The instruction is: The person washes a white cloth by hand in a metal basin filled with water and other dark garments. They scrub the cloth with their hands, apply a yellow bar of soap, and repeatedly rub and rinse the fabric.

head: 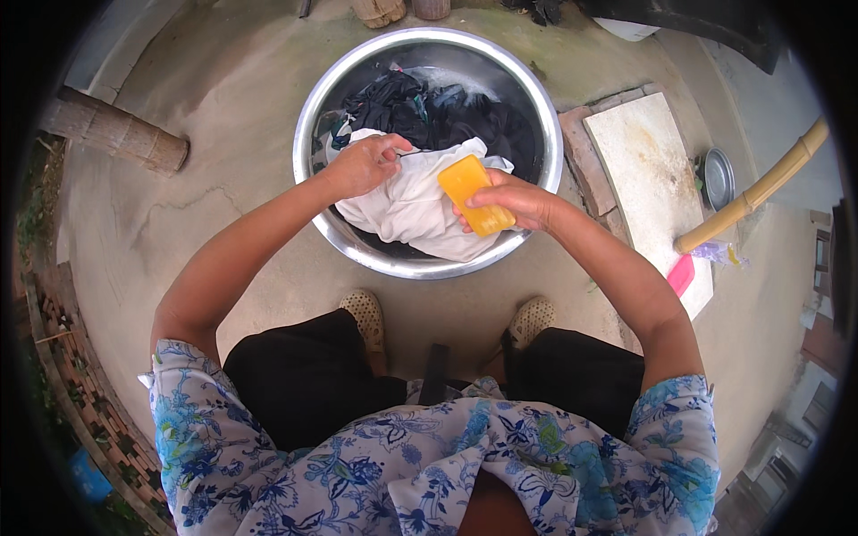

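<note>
A wide metal basin [314, 231] stands on the floor in front of me, with dark wet clothes [395, 104] in sudsy water at its far side. A white cloth garment [409, 208] is bunched over them at the near side. My right hand [513, 201] grips a yellow bar of laundry soap [469, 191] above the right part of the white garment. At the garment's upper left, my left hand [372, 164] has its fingers bent near the cloth; whether it pinches the fabric is hard to tell.
Right of the basin, a pale stone slab [643, 161] lies by bricks [586, 157], with a pink object [681, 275] on it. A bamboo pole [757, 191] slants over the slab, near a round metal lid [718, 177]. A thick bamboo piece [120, 130] lies at left.
</note>
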Action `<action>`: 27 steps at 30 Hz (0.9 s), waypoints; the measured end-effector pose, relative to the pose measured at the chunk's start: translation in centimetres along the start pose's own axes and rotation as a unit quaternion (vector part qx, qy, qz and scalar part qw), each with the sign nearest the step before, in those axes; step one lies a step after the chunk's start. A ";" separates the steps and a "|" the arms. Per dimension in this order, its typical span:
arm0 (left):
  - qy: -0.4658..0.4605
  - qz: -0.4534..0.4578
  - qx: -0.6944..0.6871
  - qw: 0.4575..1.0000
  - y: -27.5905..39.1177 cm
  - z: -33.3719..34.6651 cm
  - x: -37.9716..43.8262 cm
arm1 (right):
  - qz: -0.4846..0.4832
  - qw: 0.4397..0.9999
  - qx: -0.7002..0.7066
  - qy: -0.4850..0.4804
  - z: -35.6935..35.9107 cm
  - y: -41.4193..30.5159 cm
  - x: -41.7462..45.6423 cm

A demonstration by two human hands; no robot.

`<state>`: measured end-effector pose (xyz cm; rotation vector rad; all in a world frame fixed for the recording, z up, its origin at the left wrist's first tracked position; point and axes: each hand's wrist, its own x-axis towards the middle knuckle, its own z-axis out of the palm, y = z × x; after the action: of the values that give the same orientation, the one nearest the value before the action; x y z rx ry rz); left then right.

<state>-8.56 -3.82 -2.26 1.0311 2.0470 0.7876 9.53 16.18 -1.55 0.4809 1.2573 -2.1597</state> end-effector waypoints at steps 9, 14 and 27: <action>-0.075 0.022 -0.154 0.985 -1.7 -1.2 3.5 | -0.020 0.988 0.033 0.152 1.3 2.7 -0.8; -0.149 0.019 -0.376 0.914 -4.3 -1.7 3.9 | -0.056 0.978 0.100 0.174 1.6 3.6 -0.4; -0.176 -0.070 -0.443 0.876 -6.2 -0.6 2.6 | -0.083 0.975 -0.077 0.193 5.7 -3.3 2.0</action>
<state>-12.78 -4.85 -7.49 0.4368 1.1935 1.1884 5.81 11.86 2.28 0.7809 1.7146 -2.1475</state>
